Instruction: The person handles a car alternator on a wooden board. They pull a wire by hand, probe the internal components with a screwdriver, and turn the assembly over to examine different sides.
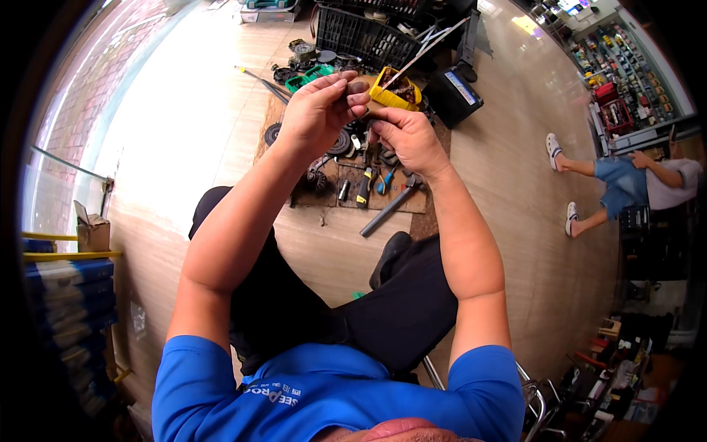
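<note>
Both my hands are raised close together above a work mat (324,193) on the floor. The fingers of my left hand (324,107) are curled in, with darkened tips, around something too small to make out. My right hand (412,138) pinches thumb against forefinger just beside it; a tiny dark piece may lie between the two hands. Below them lie a hammer (392,209) with a grey handle, a tool with a yellow and black handle (364,188) and blue-handled pliers (385,182). Dark round parts (340,141) are partly hidden by my left hand.
Beyond my hands stand a yellow bin (417,98) of small parts, a green tool or case (313,74), a black crate (353,37) and a black box (453,99). Stacked blue packages (70,295) are at left. Another person (626,180) sits at right.
</note>
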A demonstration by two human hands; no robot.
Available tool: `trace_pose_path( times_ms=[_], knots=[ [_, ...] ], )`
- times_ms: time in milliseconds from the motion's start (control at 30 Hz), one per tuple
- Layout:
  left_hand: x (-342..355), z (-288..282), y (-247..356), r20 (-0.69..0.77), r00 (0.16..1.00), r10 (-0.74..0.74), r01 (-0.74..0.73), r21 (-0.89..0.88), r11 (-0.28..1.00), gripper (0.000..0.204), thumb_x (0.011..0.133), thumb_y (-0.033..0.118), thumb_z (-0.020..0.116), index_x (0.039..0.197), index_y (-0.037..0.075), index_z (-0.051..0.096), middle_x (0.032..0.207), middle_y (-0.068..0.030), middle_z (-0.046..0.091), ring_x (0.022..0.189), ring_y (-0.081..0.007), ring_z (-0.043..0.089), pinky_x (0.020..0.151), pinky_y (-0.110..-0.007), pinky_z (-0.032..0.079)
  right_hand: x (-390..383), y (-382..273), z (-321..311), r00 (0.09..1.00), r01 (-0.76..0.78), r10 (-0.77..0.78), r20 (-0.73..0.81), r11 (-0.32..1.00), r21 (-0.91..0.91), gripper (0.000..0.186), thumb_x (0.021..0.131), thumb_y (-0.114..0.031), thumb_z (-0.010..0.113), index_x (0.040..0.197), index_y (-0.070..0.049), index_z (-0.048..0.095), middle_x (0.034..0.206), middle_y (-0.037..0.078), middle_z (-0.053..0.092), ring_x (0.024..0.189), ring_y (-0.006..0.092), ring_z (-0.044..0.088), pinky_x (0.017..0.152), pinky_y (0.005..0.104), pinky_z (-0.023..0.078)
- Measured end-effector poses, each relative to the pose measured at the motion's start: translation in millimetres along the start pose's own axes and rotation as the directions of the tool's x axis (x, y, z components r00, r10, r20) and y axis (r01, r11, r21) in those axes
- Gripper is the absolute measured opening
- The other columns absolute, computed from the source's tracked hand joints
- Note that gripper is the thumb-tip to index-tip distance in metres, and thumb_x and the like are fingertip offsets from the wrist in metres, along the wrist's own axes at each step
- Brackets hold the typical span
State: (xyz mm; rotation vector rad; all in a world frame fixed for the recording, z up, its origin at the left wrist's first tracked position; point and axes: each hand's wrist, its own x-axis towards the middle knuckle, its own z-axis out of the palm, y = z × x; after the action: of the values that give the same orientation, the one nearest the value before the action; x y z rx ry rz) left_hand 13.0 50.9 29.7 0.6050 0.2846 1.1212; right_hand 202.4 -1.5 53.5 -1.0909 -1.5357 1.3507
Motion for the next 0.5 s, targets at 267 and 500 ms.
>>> trace_pose_path(
  times_ms=[267,500],
  knots=[
    [0.1,0.9,-1.3,0.162,0.985,-0.064,0.055,0.062,0.997,0.026,0.097,0.01,0.05,0.118,-0.004,0.056,0.096,-0.0087,0.065,0.075,-0.0136,0.061,0.068,-0.025,0.05,-4.6,2.0,-13.7,0.993,0.014,0.006,0.116,0.985,-0.173,0.018,0.09,-0.005,0.063,0.106,0.001,0.067,0.082,-0.001,0.064,0.077,0.0064,0.057,0.071,0.0217,0.048],
    [-4.2,7.8,3.8,0.175,0.957,-0.231,0.16,0.344,0.925,0.025,0.098,0.012,0.051,0.115,-0.005,0.059,0.089,-0.0075,0.066,0.07,-0.012,0.06,0.065,-0.024,0.049,-4.6,-3.2,-19.9,0.99,0.139,-0.123,0.068,0.782,-0.608,0.013,0.087,-0.005,0.064,0.099,0.0,0.068,0.081,0.005,0.069,0.074,0.0084,0.06,0.071,0.0247,0.05]
  ],
)
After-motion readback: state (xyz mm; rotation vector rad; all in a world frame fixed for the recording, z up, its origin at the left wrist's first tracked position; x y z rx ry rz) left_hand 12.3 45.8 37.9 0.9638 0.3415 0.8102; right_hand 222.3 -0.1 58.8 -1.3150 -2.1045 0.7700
